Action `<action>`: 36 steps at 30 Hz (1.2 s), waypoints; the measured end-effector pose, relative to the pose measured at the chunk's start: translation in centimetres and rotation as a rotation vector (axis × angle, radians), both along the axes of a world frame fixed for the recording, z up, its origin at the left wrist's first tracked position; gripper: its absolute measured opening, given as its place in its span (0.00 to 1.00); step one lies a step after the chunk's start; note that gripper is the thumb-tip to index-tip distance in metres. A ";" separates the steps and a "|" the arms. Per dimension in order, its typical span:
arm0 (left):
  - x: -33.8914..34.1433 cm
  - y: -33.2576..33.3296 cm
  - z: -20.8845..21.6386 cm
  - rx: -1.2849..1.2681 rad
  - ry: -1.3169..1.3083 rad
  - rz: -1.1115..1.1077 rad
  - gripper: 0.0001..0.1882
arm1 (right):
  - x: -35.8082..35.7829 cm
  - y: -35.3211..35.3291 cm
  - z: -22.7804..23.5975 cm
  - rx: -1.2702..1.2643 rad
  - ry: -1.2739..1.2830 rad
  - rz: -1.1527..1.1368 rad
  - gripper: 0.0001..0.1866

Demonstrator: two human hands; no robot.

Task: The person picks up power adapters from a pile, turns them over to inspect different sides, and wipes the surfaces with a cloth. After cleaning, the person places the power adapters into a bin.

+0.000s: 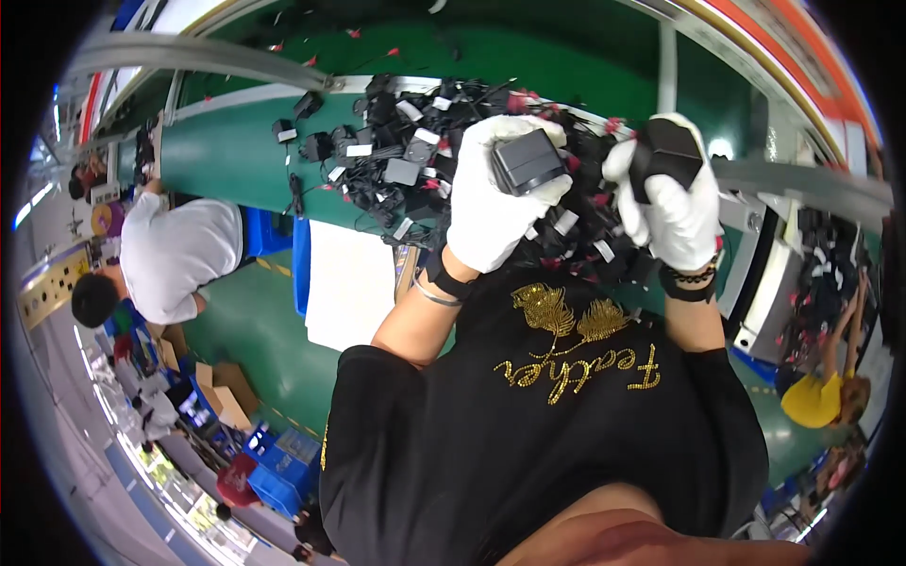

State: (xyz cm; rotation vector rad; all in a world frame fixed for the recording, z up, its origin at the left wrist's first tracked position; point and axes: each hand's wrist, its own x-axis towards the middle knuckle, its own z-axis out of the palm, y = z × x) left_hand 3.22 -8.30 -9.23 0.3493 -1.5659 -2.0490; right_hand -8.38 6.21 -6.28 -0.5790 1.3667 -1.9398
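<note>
My left hand (495, 193), in a white glove, is closed around a black power adapter (528, 162), a boxy block with its broad face showing. To the right, my gloved right hand (678, 212) grips another black power adapter (666, 151), held upright between fingers and thumb. Both adapters are raised above a heap of black adapters and cables (406, 151) on the green work surface. White labels and small red pieces show among the heap. My hands hide part of the pile, and its near side runs up to my black shirt.
A white sheet (349, 283) lies over something beside blue bins (268, 233) at my left. Metal rails (212, 54) frame the green bench (226, 156). A person in white (179, 255) bends at the bench on the left; one in yellow (812, 401) works at the right.
</note>
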 end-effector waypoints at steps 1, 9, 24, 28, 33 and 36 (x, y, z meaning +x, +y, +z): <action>-0.2 1.0 0.5 0.018 0.004 -0.048 0.28 | 0.7 0.9 -0.2 0.034 0.014 -0.051 0.38; 0.3 7.4 2.5 0.264 -0.075 -0.144 0.34 | 4.5 5.4 -1.6 0.342 0.461 -0.309 0.32; 0.2 12.9 3.2 0.162 -0.004 -0.364 0.44 | 5.6 9.0 -1.8 0.155 0.866 -0.435 0.54; 0.3 11.9 3.7 0.012 -0.042 -0.434 0.43 | 5.5 9.0 -2.1 0.164 0.944 -0.458 0.56; -1.1 9.6 5.6 -0.240 -0.167 -0.377 0.18 | 6.5 8.7 -2.0 0.249 1.169 -0.387 0.58; -1.8 9.2 4.9 -0.357 -0.187 -0.279 0.11 | 6.7 8.5 -2.2 0.325 1.186 -0.389 0.56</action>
